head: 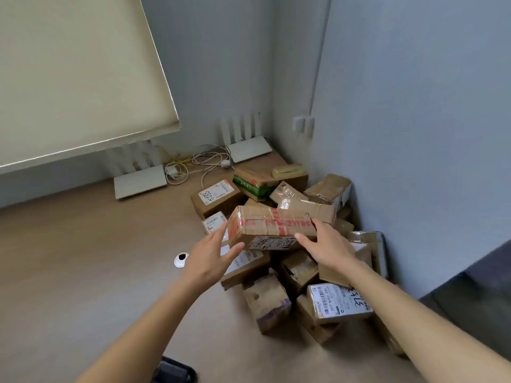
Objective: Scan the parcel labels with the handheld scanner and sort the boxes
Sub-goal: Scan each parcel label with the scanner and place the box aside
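Two hands meet on one parcel: a long box with red tape (272, 225), lying on top of the pile of boxes (287, 261) heaped in the wall corner at the desk's far right. Your right hand (329, 250) lies on its near right end, fingers laid over the top edge and thumb along the front face, so the hold is light rather than clamped. Your left hand (208, 257) sits just beside the box's left end with fingers spread and straight; whether the fingertips touch the cardboard, you cannot tell from this view.

Step in hand, by judgement: picking the next parcel off the heap, before any scan. A white label (272, 242) shows on the box's lower front face, partly tucked against the parcels below. No scanner is in either hand. A dark object (174, 371) at the bottom edge may be it, but too little shows to say.

Next move calls for closing both hands on the ends, lifting clear without dragging neighbours, and turning the label face up.

Around it: a box marked 5788 (217, 199), two white routers (250, 147) with cables (199, 164), a window blind (77, 73).
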`<state>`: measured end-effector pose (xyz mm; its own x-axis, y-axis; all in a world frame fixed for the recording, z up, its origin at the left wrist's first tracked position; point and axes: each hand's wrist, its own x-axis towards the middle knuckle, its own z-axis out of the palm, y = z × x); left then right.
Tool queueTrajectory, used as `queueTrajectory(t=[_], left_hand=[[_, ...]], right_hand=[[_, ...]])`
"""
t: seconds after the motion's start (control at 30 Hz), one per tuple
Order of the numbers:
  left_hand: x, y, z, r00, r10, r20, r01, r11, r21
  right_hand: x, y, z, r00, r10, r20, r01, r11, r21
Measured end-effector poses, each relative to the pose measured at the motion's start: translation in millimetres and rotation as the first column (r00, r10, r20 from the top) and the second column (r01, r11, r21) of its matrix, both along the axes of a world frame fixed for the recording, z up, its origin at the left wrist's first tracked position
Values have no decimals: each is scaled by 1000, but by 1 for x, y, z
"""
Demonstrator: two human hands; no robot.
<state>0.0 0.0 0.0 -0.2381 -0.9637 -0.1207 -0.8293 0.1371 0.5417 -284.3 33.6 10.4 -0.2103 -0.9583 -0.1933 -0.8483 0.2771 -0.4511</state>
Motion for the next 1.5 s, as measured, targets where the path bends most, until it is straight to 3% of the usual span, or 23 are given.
queueTrajectory(t=[0.13, 0.27, 0.7, 0.8, 1.03, 1.3, 1.5], left_hand=[[-8, -7, -13, 997, -22, -72, 27, 997, 72], [-7, -7, -18, 987, -3, -162, 23, 992, 121], [35, 9, 65, 889, 129, -440, -155, 988, -22], [60, 22, 96, 840, 144, -522, -196, 980, -46], [145, 78, 150, 806, 181, -564, -314, 938, -147], [255, 167, 177, 742, 267, -615, -477, 855, -204], [327, 218, 173, 660, 333, -673, -531, 841, -105]], right_hand=[[-3, -10, -15, 992, -34, 119, 23, 995, 96], [-3, -14, -22, 950, -110, 292, 101, 994, 45], [32, 0, 76, 929, -68, 363, 147, 970, -194], [58, 8, 104, 934, -47, 354, 153, 949, -276], [150, 42, 152, 955, 1, 297, 111, 927, -358], [266, 102, 171, 939, 125, 322, 2, 931, -366], [338, 140, 161, 906, 228, 357, -125, 949, -289]])
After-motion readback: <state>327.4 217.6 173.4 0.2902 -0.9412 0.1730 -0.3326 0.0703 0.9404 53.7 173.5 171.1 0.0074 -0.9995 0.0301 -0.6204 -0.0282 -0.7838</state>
